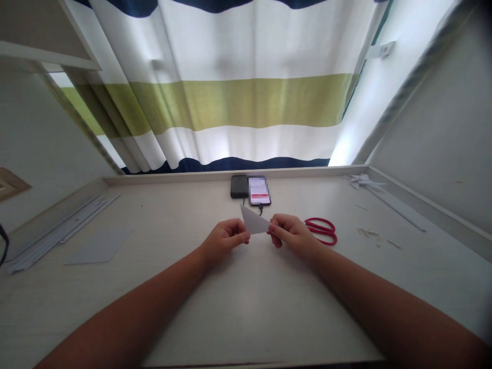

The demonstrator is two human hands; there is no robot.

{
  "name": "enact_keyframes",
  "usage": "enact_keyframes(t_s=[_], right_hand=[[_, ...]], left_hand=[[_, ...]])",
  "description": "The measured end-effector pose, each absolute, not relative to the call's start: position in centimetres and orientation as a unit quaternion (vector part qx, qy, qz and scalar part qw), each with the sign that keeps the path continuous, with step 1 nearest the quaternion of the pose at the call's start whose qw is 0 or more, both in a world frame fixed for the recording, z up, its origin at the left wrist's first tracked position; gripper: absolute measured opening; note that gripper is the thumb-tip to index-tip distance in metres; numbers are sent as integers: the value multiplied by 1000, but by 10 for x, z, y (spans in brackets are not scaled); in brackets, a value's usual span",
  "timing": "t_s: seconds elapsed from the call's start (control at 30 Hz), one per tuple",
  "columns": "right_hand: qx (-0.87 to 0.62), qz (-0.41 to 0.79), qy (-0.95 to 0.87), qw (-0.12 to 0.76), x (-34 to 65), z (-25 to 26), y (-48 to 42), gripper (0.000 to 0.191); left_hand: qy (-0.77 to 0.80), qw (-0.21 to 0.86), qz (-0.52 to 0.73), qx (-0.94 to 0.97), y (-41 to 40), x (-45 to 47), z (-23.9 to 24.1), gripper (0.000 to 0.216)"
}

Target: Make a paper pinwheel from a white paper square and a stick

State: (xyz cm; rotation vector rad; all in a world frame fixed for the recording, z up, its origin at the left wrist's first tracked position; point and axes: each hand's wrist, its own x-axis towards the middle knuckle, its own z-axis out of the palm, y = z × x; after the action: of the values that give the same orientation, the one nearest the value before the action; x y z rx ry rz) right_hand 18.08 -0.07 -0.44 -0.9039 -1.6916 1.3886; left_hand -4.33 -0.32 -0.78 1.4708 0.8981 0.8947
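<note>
A small white triangle of folded paper (254, 221) is held up between my two hands above the middle of the table. My left hand (230, 233) pinches its lower left corner between thumb and fingers. At the right corner, the thumb and fingers of my right hand (289, 230) are closed on the same paper. Just beyond my right hand lie scissors with red handles (326, 230); their blades are hidden behind that hand.
Behind my hands are a black box-shaped device (239, 186) and a lit phone (259, 190) with a cable. Long paper strips (61, 233) and a flat paper sheet (100, 246) lie left. On the right are folded paper pieces (363, 180), a thin white stick (400, 209) and small scraps (368, 232).
</note>
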Motion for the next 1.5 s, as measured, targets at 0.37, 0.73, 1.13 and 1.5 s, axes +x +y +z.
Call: enact_keyframes(t_s=[0.37, 0.73, 1.13, 1.5], right_hand=[[-369, 530, -657, 390, 180, -9, 4, 26], [-410, 462, -709, 341, 181, -7, -1, 18], [-406, 430, -742, 316, 183, -1, -4, 21], [-406, 431, -756, 279, 188, -9, 3, 19]], left_hand=[[369, 563, 402, 621, -2, -46, -12, 22], [383, 529, 467, 596, 1, -46, -13, 26], [413, 484, 506, 583, 0, -46, -6, 28], [379, 508, 481, 606, 3, -52, -12, 31]])
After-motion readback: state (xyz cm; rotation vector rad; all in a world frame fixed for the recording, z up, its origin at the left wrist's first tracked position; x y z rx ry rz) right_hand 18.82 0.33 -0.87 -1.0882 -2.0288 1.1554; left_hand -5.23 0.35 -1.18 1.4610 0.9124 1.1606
